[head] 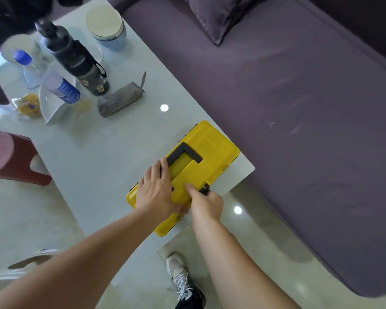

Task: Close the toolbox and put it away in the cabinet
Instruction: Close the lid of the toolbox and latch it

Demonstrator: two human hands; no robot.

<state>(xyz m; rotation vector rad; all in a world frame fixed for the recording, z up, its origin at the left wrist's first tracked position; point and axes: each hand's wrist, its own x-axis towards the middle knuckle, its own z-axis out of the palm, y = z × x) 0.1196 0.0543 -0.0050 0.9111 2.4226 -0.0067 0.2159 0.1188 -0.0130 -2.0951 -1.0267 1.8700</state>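
A yellow toolbox (207, 152) with a black handle lies flat on the near corner of the glass table (94, 157), its lid down. My left hand (157, 192) presses flat on the lid beside the handle. My right hand (206, 202) is at the box's near right edge, thumb on the lid and fingers curled around a black latch (205, 188). No cabinet is in view.
Farther along the table stand a black bottle (74, 59), a grey pouch (118, 100), a white dish (54, 105) with a blue-labelled bottle, a snack packet and a pale cup (107, 27). A purple sofa (299, 108) runs along the right. A red stool (11, 159) stands left.
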